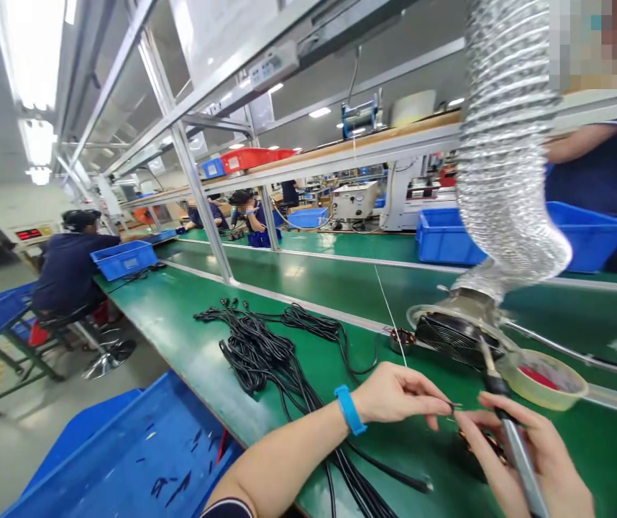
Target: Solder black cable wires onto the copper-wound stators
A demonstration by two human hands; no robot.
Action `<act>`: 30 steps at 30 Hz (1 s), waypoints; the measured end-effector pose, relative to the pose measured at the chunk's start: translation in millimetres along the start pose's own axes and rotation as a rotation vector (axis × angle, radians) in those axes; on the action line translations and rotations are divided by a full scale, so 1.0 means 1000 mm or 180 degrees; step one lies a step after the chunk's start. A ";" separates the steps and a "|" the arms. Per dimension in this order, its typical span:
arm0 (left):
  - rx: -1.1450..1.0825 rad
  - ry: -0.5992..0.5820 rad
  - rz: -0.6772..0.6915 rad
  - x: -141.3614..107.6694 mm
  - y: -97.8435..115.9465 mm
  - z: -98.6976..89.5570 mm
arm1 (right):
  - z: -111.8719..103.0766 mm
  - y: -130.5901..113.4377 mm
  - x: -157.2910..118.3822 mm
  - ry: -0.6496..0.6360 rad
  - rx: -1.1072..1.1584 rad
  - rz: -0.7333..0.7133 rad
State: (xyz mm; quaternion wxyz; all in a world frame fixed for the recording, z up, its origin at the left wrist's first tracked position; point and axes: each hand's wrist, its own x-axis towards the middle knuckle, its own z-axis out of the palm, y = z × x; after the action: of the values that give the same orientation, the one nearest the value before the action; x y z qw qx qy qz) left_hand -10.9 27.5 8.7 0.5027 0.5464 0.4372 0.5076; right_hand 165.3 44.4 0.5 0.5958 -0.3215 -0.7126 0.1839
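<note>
My left hand [395,396], with a blue band at the wrist, reaches over the bench and is closed in a pinch on a small dark wire end [453,409]. Gripped in my right hand [540,446] is a soldering iron [514,439], its tip pointing up and away toward the fan. My right thumb and index finger come close to the left fingertips. Partly hidden below the right fingers lies a copper-wound coil part [481,447]. A similar copper coil part [403,339] sits farther back. White solder wire [387,298] hangs down behind my left hand.
Black cables [257,345] lie bundled left of my arm. A fume fan [449,334] with a silver duct [508,144] stands ahead, beside a yellow dish [567,396] holding something red. A blue bin [125,460] is at lower left. Co-workers sit along the line.
</note>
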 end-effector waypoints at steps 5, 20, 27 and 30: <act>0.0107 -0.0007 -0.0294 0.003 -0.009 -0.003 | 0.002 -0.008 0.000 -0.0034 -0.0347 -0.0269; 0.0508 -0.0588 -0.0606 -0.011 0.002 0.008 | -0.004 -0.011 -0.021 -0.0559 0.0350 -0.0377; 0.0683 -0.0768 -0.0631 -0.016 0.011 0.012 | -0.005 -0.007 -0.027 -0.0651 0.0442 -0.0123; 0.0711 -0.0792 -0.0730 -0.016 0.013 0.010 | -0.007 -0.007 -0.026 -0.0607 0.0543 0.0117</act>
State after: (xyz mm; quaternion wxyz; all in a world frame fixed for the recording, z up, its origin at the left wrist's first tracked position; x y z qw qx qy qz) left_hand -3.3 8.8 19.7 0.5436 0.6039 0.4847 0.3240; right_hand 172.9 21.1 -12.4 0.5470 -0.2638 -0.7418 0.2845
